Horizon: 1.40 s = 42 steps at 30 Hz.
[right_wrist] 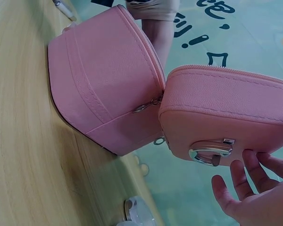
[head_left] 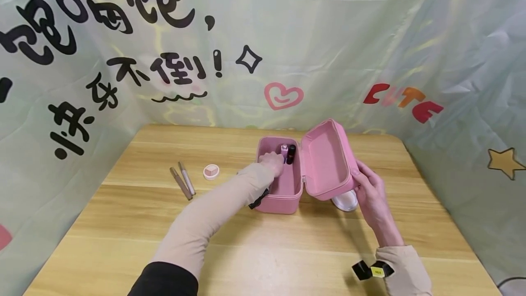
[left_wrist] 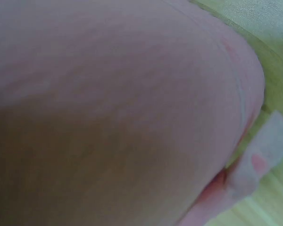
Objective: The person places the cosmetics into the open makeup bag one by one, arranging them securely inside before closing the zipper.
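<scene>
A pink cosmetic case (head_left: 279,203) stands on the table with its lid (head_left: 327,161) swung out to the right. My left hand (head_left: 271,162) reaches down inside the case; its fingertips are hidden, so I cannot tell what they hold. Beside it in the case stand a purple tube (head_left: 284,149) and a black tube (head_left: 291,154). My right hand (head_left: 371,195) grips the lid's outer edge, thumb at the rim. In the right wrist view, its fingers (right_wrist: 239,181) touch the lid's outside near a metal-ringed handle (right_wrist: 211,151). Pink leather fills most of the left wrist view.
Two slim pens (head_left: 181,183) (head_left: 186,179) lie on the wooden table (head_left: 263,250) to the left, near a small round compact (head_left: 211,171). A round silvery-white item (head_left: 345,200) lies partly under the lid. Printed cloth (head_left: 337,49) hangs behind the table.
</scene>
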Motion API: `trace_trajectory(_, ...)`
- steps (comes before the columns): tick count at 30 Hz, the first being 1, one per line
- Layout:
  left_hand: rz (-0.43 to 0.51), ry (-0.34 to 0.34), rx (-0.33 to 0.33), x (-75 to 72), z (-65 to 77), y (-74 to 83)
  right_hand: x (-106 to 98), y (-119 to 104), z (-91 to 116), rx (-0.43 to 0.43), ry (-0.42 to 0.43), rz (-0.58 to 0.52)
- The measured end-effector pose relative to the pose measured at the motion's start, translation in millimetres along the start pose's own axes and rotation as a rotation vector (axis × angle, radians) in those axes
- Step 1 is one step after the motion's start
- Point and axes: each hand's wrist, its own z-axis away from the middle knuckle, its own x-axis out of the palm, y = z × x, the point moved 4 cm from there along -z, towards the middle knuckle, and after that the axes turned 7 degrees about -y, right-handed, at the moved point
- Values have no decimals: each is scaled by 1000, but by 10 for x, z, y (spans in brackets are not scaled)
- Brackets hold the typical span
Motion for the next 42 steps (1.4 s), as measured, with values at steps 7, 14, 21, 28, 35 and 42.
trace_trajectory(7, 92, 22, -3, 2, 18, -37, 8, 1, -5, -3, -4, -20)
trace_trajectory(14, 122, 38, 5, 5, -8, -55, 11, 4, -15, 0, -6, -20)
trace_trajectory(21, 120, 39, 18, -36, 45, -51, 18, 21, -9, 4, -12, 5)
trace_trajectory(28, 192, 5, 164, -352, 225, -49, -10, 23, 3, 11, 1, 2)
trace_trajectory(35, 525, 71, 337, -634, 449, -367, -4, 6, 2, -14, -10, -25)
trace_trajectory(42, 703, 235, 309, -689, 657, -1109, 1, 18, 0, -24, -26, -29)
